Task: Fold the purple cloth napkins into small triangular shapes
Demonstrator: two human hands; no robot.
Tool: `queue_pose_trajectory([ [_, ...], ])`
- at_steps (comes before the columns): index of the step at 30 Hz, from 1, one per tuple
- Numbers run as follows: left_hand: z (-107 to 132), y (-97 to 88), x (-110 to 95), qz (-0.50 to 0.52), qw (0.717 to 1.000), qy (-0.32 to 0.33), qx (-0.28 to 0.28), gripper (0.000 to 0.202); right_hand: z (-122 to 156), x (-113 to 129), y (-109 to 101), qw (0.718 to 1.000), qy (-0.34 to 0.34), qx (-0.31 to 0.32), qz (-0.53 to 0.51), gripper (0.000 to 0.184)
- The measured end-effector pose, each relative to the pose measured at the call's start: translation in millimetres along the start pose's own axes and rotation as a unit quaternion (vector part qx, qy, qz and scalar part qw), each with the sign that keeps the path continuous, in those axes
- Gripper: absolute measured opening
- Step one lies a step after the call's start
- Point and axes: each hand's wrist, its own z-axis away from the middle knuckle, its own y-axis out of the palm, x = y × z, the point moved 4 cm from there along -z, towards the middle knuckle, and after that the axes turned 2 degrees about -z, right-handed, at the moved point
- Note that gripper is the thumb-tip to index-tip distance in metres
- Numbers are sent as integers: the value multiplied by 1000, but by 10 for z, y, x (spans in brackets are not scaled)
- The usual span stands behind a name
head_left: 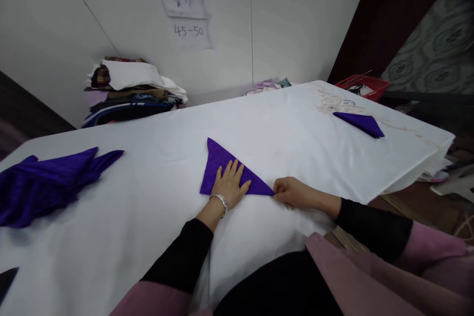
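A purple cloth napkin [218,158], folded into a long triangle, lies on the white tablecloth in front of me. My left hand [230,182], with a silver bracelet at the wrist, rests flat on its wider part, fingers spread. At the narrow right tip, my right hand [292,192] pinches the napkin's corner between thumb and fingers. A second folded purple napkin [361,122] lies apart at the far right. To the left sits a loose heap of purple cloths [48,182], unfolded and rumpled.
The table is covered with a white tablecloth [148,237] with embroidery at the far right. Behind it stands a stack of folded clothes [129,89] by the wall. Some pink fabric [264,86] shows at the back edge. A red basket [374,89] stands beyond the right corner.
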Motion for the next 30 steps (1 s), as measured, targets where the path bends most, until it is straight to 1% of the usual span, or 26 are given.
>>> queue_pose_trajectory([
  [2,-3,-2,-3,3,1000,-1,1,65,-9,5,-4,1000,9,10,-4,8],
  [5,-2,-6,-5,6,1000,-1,2,65,-16,22,-18,1000,2,13,19,11],
  [8,1,-2,-1,9,1000,0,1,65,-20,32,-29,999,-3,17,52,10],
  [13,-5,28,12,10,1000,2,-2,65,-2,51,-44,996,7,33,86,9],
  [17,-9,35,9,9,1000,4,-3,66,44,75,-64,992,21,41,117,8],
  [22,-3,19,2,7,1000,2,-1,66,148,81,-106,991,29,53,117,8],
  [24,-1,14,0,7,1000,3,-1,65,189,80,-127,992,19,40,121,8],
  [26,-1,13,0,8,1000,6,-2,65,217,95,-147,989,-10,4,144,9],
  [28,-1,13,1,10,1000,7,-4,65,229,119,-149,982,-44,-33,183,13],
  [30,-2,13,2,10,1000,8,-6,65,225,136,-127,973,-65,-53,215,15],
])
